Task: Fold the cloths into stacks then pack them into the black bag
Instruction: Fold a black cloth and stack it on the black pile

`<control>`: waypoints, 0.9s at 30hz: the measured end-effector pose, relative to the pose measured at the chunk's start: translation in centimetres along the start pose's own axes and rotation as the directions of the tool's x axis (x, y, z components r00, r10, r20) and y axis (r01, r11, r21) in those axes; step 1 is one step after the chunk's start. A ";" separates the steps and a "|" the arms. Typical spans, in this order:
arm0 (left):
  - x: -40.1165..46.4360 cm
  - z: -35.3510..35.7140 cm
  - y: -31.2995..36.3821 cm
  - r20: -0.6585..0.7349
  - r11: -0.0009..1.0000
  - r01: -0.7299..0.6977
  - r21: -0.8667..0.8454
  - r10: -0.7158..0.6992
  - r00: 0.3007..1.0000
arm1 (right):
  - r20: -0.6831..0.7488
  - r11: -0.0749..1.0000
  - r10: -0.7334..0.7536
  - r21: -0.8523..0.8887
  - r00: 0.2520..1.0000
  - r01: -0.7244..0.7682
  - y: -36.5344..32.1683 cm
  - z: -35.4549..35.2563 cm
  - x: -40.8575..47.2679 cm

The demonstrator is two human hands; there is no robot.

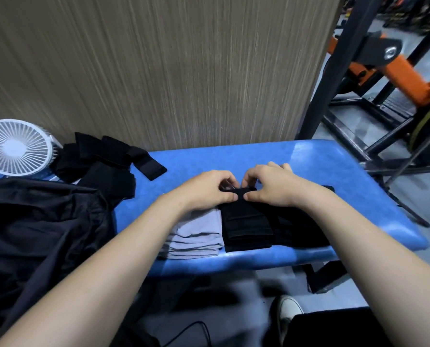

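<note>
A: Cloths first: where are they now?

B: A folded black cloth [246,222] lies on the blue counter [346,176], near the middle of the view. Touching it, at its 9 o'clock side, is a folded grey stack [198,234]. More dark fabric [301,229] lies at its 3 o'clock side, partly under the right forearm.

A: And the hands?

B: Both meet at the far edge of the black cloth. The left hand [208,190] has its grip pinching that edge, thumb against fingers. The right hand [271,186] pinches the same edge just beside it, and the two thumbs almost touch.

A: What about the black bag?

B: The black bag [41,229] sits at 9 o'clock, slack and wrinkled, over the left end of the counter. I cannot tell what is inside it; no opening shows.

A: Anything more on the counter?

B: Loose black cloths [108,159] are heaped at 11 o'clock, and a white fan [17,147] stands just beside them, at 10 o'clock.
</note>
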State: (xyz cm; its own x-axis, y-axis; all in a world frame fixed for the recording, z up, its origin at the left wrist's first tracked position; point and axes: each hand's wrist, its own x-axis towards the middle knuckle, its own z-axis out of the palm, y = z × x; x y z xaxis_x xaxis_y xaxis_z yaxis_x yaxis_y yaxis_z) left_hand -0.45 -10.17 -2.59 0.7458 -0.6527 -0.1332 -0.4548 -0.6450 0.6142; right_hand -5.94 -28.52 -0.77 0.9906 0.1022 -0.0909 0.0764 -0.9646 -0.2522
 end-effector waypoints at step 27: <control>-9.5 -9.8 -13.9 -0.504 0.846 0.470 0.251 -0.300 0.810 | -0.111 0.970 -0.079 0.223 0.991 0.103 -11.0 2.3 7.0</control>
State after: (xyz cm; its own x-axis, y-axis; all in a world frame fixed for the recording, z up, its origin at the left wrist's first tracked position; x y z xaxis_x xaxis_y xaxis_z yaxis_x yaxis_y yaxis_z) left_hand 3.59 8.91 -2.24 0.9859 -0.1348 0.0993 -0.1566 -0.9522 0.2622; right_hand -0.10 -16.63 -0.88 0.9879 0.1510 0.0367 0.1505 -0.8707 -0.4683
